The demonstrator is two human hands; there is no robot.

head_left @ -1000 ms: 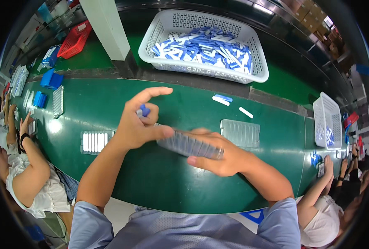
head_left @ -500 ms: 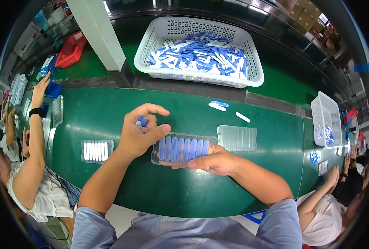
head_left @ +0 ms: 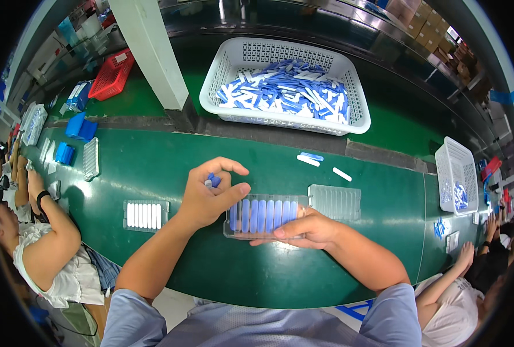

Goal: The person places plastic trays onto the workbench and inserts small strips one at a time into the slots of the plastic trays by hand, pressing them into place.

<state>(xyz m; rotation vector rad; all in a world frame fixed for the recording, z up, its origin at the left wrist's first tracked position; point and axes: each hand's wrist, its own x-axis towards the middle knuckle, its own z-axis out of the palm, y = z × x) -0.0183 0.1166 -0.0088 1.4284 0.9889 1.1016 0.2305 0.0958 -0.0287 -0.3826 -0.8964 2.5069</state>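
My right hand (head_left: 309,228) grips a clear plastic tray (head_left: 228,229) by its right end, thumb on top. Across the tray lies a row of blue round-ended flat strips (head_left: 261,216), side by side in its slots. Several more strips (head_left: 213,180), blue with a whitish one, are clutched in the curled fingers of my left hand (head_left: 209,195). Its thumb reaches to the tray's upper left corner, and the index finger is raised. Behind the tray, an unfilled clear tray (head_left: 338,202) lies on the green table. A tray of white strips (head_left: 145,216) rests to the left.
A big white basket (head_left: 211,95) heaped with blue and white strips stands beyond the table's far edge, beside a pale post (head_left: 153,55). Loose strips (head_left: 342,174) lie behind the unfilled tray. Co-workers sit at left and right; another white basket (head_left: 445,176) is at right.
The view has shifted, so the table and baskets appear lower and slightly to the right. My hands keep nearly the same hold. At left, a co-worker's outstretched arm has drawn back from the blue holders.
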